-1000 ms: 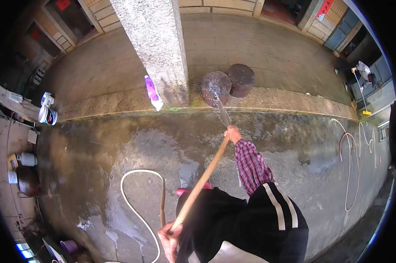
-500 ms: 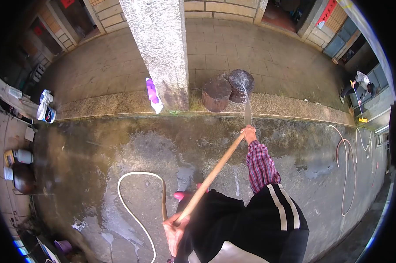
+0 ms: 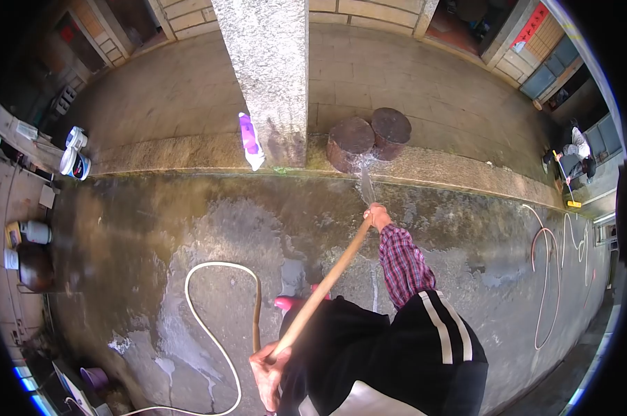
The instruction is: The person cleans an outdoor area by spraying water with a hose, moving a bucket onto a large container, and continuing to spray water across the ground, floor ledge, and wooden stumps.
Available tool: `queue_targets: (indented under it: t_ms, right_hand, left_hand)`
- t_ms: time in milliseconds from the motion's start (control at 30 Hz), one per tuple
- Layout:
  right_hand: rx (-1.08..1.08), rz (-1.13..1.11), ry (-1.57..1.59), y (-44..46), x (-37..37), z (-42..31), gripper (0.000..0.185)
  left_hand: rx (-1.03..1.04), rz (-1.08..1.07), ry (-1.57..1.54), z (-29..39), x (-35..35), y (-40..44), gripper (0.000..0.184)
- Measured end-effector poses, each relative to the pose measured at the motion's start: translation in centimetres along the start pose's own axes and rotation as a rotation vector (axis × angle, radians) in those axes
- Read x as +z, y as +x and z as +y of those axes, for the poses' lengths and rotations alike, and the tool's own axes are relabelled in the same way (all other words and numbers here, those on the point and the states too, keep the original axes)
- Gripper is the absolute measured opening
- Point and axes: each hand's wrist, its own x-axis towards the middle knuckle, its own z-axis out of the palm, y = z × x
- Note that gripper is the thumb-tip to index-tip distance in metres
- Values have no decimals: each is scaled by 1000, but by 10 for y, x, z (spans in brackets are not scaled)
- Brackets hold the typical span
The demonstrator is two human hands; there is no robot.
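Note:
A tan hose (image 3: 327,284) runs diagonally between my hands. My right hand (image 3: 378,216), below a plaid sleeve, is closed round its front end, from which water sprays forward. The spray (image 3: 366,182) lands low on the side of a dark brown round stump (image 3: 351,139). A second dark stump (image 3: 391,129) stands against it at the right, both on the raised stone ledge. Near the bottom, my left hand (image 3: 266,374) is wrapped round the rear part of the hose. From there the hose continues as a pale loop (image 3: 220,265) on the wet ground.
A stone pillar (image 3: 275,83) rises from the ledge, with a purple and white package (image 3: 250,142) at its base. White buckets (image 3: 75,163) stand at the left. Another person (image 3: 576,158) works with a yellow-headed tool (image 3: 573,204) at the far right, beyond more hoses (image 3: 549,277).
The water has shifted from the stump tops to the front side of the left stump. My right hand went right, then back left. The other person leans lower.

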Motion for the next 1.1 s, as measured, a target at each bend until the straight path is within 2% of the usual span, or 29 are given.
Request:
queue_targets:
  t_ms: [67, 167, 333, 467, 733, 833, 933, 967, 1100]
  right_hand:
    - [-65, 128, -138, -70, 62, -2, 6]
    - [-35, 185, -230, -83, 99, 10, 7]
    - [-71, 100, -244, -83, 119, 22, 6]
    - [-62, 154, -250, -89, 135, 7, 7]
    - [-281, 73, -179, -96, 102, -48, 10]
    - [-331, 250, -221, -102, 90, -63, 9]
    - [-415, 226, -181, -116, 79, -70, 6]
    - [-406, 314, -208, -122, 78, -73, 8]
    - [-433, 328, -152, -119, 57, -72, 7]
  left_hand:
    - [-6, 16, 15, -1, -6, -2, 20]
    - [4, 69, 0, -7, -11, -4, 23]
    - [33, 114, -21, -11, -18, -4, 24]
    - [31, 115, 1, -8, -18, -3, 24]
    - [10, -14, 11, -12, -10, 10, 24]
    - [64, -54, 79, -14, -7, 17, 20]
    - [54, -74, 100, -14, -6, 21, 19]
    - [73, -77, 133, -13, -5, 22, 19]
    - [84, -93, 177, -8, -4, 28, 19]
